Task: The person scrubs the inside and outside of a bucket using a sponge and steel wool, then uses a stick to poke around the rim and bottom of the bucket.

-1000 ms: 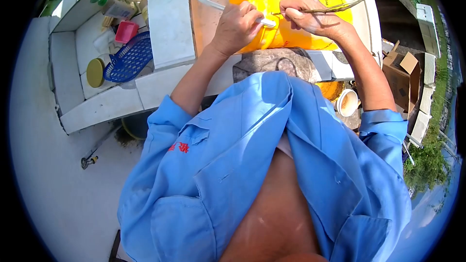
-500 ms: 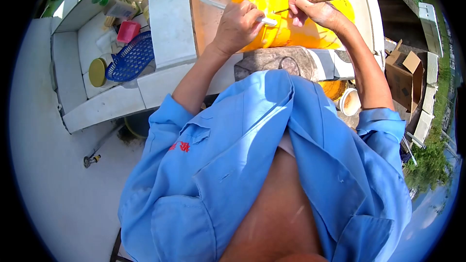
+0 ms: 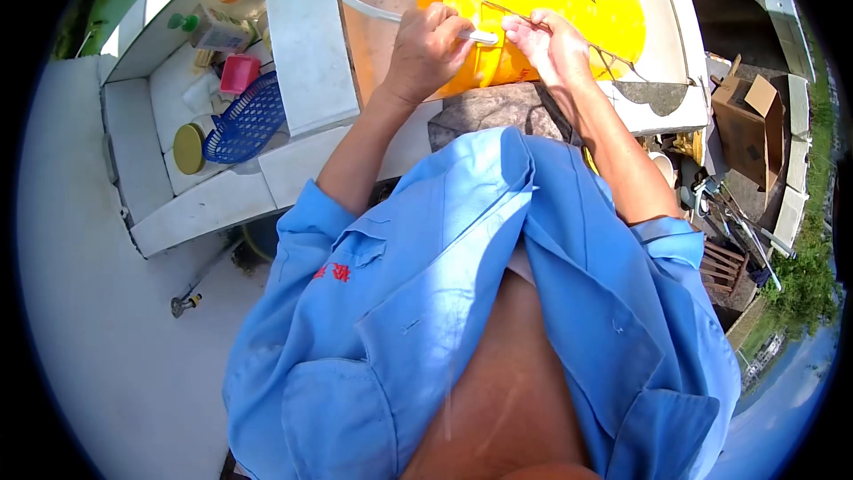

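A yellow bucket (image 3: 586, 0) with red and dark printing lies on its side in a white tiled basin. My left hand (image 3: 419, 55) is closed around the white bucket handle (image 3: 369, 7), whose free end pokes out past my fingers beside the bucket's rim. Close to that end, my right hand (image 3: 562, 52) pinches a thin twig (image 3: 508, 10). The twig's tip reaches leftward over the bucket wall near the rim. Part of the twig is hidden by my right fingers.
In the left compartment are a blue plastic basket (image 3: 244, 120), a pink container (image 3: 240, 74), a yellow-lidded jar (image 3: 188, 148) and a bottle (image 3: 218, 34). A grey stone (image 3: 489, 116) sits before the bucket. A cardboard box (image 3: 746, 129) stands at right.
My right hand has turned palm-up and shifted slightly down, and the twig now slants down to the right instead of up. My left hand still grips the handle, almost unmoved.
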Motion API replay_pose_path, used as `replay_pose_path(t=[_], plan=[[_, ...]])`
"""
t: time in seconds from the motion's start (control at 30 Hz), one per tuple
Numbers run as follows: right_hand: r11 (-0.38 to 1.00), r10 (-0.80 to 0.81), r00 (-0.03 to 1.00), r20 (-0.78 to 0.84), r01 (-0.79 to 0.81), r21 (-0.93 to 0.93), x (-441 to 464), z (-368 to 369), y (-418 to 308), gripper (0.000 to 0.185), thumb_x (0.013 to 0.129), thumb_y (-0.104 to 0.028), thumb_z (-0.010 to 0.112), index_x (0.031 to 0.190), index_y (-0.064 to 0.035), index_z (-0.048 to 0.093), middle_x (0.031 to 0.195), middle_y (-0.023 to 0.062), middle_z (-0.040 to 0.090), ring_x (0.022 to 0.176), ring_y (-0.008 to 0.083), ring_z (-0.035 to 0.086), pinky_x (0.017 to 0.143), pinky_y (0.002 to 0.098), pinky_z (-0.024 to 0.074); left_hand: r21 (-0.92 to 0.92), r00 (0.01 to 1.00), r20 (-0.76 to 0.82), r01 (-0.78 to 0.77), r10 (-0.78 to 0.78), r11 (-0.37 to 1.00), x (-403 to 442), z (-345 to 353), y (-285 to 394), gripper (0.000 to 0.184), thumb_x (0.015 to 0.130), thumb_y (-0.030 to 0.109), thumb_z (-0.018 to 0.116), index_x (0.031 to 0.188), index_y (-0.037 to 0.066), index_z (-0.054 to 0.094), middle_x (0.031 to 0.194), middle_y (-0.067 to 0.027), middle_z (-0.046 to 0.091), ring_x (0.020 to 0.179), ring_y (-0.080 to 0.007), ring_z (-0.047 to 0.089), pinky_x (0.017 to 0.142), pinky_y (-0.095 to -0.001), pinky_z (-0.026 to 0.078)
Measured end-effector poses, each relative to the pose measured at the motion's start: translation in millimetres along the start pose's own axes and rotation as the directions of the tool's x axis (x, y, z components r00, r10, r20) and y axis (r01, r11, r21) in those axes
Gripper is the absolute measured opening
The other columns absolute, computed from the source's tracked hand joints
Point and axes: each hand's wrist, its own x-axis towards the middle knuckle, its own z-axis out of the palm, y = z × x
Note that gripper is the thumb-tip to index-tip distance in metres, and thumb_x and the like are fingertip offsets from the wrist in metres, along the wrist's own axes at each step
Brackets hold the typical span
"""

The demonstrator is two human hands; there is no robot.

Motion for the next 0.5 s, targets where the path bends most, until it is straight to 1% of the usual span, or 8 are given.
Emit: replay_pose_path(t=[0.07, 0.13, 0.17, 0.2, 0.27, 0.33, 0.4, 0.5], plan=[[0.999, -0.032, 0.999, 0.028, 0.031, 0.027, 4.8, 8.5, -10.5, 0.016, 0.088, -0.011, 0.042, 0.083, 0.0022, 0.049, 0.090, 0.0289, 0.059, 0.084, 0.0335, 0.063, 0.073, 0.0343, 0.0551, 0.018, 1.000, 0.004, 0.002, -0.002, 1.000, 0.5, -1.4, 1.9, 0.018, 0.065, 0.011, 0.074, 0.078, 0.008, 0.062, 0.079, -0.0061, 0.055, 0.073, -0.0226, 0.053, 0.066, -0.0332, 0.043], [0.962, -0.257, 0.961, 0.097, 0.265, -0.071, 12.3, 16.9, -23.5, 0.018, 0.089, -0.013, 0.042, 0.083, 0.0015, 0.050, 0.085, 0.0230, 0.061, 0.077, 0.0287, 0.065, 0.068, 0.0316, 0.0557, 0.018, 1.000, 0.015, 0.006, -0.006, 1.000, 0.5, -1.7, 2.5, 0.018, 0.065, 0.011, 0.074, 0.078, 0.008, 0.062, 0.079, -0.0060, 0.055, 0.073, -0.0225, 0.053, 0.066, -0.0332, 0.043], [0.969, -0.206, 0.921, 0.331, 0.239, -0.063, -6.4, 20.1, -45.3, 0.018, 0.092, -0.014, 0.040, 0.090, 0.0014, 0.050, 0.089, 0.0195, 0.062, 0.078, 0.0248, 0.064, 0.073, 0.0311, 0.0545, 0.018, 1.000, 0.019, 0.018, -0.018, 1.000, 0.5, -2.0, 2.4, 0.018, 0.065, 0.011, 0.074, 0.078, 0.008, 0.062, 0.080, -0.0059, 0.055, 0.073, -0.0224, 0.053, 0.066, -0.0333, 0.043], [0.968, -0.206, 0.918, 0.339, 0.242, -0.066, -4.0, 17.8, -46.9, 0.018, 0.092, -0.014, 0.040, 0.090, 0.0014, 0.050, 0.089, 0.0195, 0.062, 0.078, 0.0248, 0.064, 0.073, 0.0311, 0.0545, 0.022, 1.000, 0.012, 0.018, -0.019, 1.000, 1.4, -2.9, 2.4, 0.018, 0.065, 0.011, 0.074, 0.078, 0.008, 0.062, 0.080, -0.0059, 0.055, 0.073, -0.0224, 0.053, 0.066, -0.0333, 0.043], [0.766, -0.191, 0.885, 0.424, 0.405, -0.500, -0.6, 12.0, -41.7, 0.019, 0.090, -0.015, 0.043, 0.083, 0.0008, 0.051, 0.080, 0.0163, 0.062, 0.069, 0.0212, 0.065, 0.061, 0.0288, 0.0553, -0.004, 0.999, 0.022, 0.044, -0.044, 0.999, 1.2, -4.5, 5.6, 0.018, 0.065, 0.007, 0.074, 0.078, 0.009, 0.061, 0.082, -0.0049, 0.056, 0.076, -0.0230, 0.054, 0.068, -0.0332, 0.042], [0.640, -0.009, 0.891, 0.455, 0.354, -0.682, -5.9, 8.3, -36.1, 0.021, 0.088, -0.015, 0.040, 0.077, -0.0021, 0.053, 0.071, 0.0068, 0.060, 0.058, 0.0108, 0.061, 0.053, 0.0225, 0.0509, -0.003, 0.998, 0.020, 0.054, -0.054, 0.999, -2.3, -1.2, 4.0, 0.018, 0.065, 0.007, 0.074, 0.078, 0.009, 0.061, 0.081, -0.0051, 0.055, 0.076, -0.0231, 0.053, 0.068, -0.0332, 0.042], [0.531, 0.004, 0.893, 0.449, 0.379, -0.758, -11.9, 11.5, -32.3, 0.022, 0.088, -0.014, 0.037, 0.076, -0.0029, 0.052, 0.069, 0.0053, 0.059, 0.056, 0.0095, 0.059, 0.051, 0.0211, 0.0491, 0.007, 0.998, 0.017, 0.067, -0.067, 0.998, -1.2, -1.9, 4.6, 0.019, 0.064, 0.007, 0.074, 0.078, 0.009, 0.061, 0.081, -0.0052, 0.055, 0.076, -0.0232, 0.053, 0.069, -0.0332, 0.042], [0.606, -0.076, 0.886, 0.457, 0.405, -0.685, -10.5, 13.9, -25.2, 0.023, 0.088, -0.013, 0.037, 0.076, -0.0015, 0.051, 0.070, 0.0064, 0.059, 0.058, 0.0104, 0.060, 0.052, 0.0221, 0.0496, -0.004, 0.998, 0.023, 0.066, -0.066, 0.998, -0.4, -4.5, 7.3, 0.019, 0.065, 0.007, 0.073, 0.079, 0.009, 0.061, 0.083, -0.0058, 0.055, 0.078, -0.0232, 0.053, 0.070, -0.0335, 0.042]])
